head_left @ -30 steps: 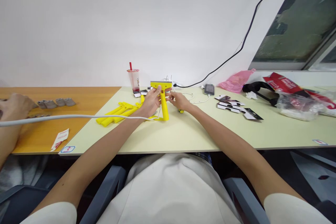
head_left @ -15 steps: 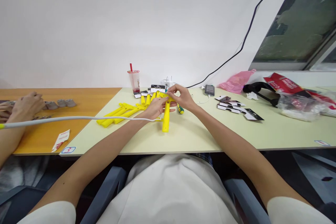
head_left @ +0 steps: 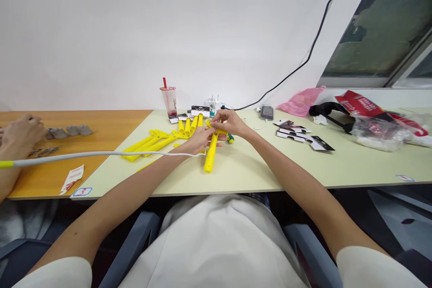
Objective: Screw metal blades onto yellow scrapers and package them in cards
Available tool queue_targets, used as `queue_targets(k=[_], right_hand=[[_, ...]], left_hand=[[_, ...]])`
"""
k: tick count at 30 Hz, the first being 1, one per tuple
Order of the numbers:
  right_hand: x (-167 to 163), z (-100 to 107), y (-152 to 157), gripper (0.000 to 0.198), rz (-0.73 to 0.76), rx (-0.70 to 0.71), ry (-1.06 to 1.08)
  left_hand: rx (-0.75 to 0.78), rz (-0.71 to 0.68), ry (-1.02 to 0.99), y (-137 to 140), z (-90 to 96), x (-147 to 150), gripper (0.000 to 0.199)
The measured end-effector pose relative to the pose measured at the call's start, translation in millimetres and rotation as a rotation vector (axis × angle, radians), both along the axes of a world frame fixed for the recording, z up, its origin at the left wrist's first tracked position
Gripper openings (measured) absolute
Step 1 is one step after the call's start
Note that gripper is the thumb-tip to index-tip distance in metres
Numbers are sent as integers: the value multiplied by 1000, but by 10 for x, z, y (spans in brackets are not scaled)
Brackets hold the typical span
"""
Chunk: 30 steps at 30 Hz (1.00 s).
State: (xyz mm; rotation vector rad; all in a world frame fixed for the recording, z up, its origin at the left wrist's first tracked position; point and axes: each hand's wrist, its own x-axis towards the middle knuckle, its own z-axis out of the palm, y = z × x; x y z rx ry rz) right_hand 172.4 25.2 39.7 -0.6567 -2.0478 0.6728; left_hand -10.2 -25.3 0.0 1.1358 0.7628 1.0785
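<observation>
Low over the table, my left hand [head_left: 199, 140] is closed around a yellow plastic piece [head_left: 210, 157] with a tube-like handle pointing down toward me. My right hand [head_left: 230, 123] pinches at the upper end of the same piece; its fingertips hide whatever small part may be there. Just right of my hands lies a green-and-yellow tool handle [head_left: 230, 138], its far part hidden. Beyond my left forearm is a pile of similar yellow pieces [head_left: 153, 143], some with their tubes standing up toward the wall.
Behind the pile stand a plastic cup [head_left: 169, 100] with a red straw and black-and-white cards [head_left: 200, 111]. More cards [head_left: 303, 137] lie at right, near a pink bag [head_left: 301, 101] and clear plastic [head_left: 378, 132]. A white cable [head_left: 111, 153] crosses my left forearm. Another person's hand [head_left: 26, 132] is at left.
The yellow piece has tilted, its lower end swinging a little to the left. Both hands stay on it. The whole view has shifted slightly.
</observation>
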Motion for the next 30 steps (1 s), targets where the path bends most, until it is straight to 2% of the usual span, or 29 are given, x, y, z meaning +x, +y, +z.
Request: queue_targets(k=[10, 20, 24, 30], right_hand=[[16, -18, 44, 23, -28, 2, 10], [4, -93, 92, 22, -59, -44, -10], [-4, -91, 76, 31, -66, -116, 69], [-41, -95, 45, 37, 12, -339, 148]], left_hand=[[-52, 16, 0, -48, 55, 25, 16], [-147, -78, -38, -79, 118, -20, 17], [-130, -62, -37, -58, 107, -22, 14], [-82, -48, -11, -78, 101, 3, 19]])
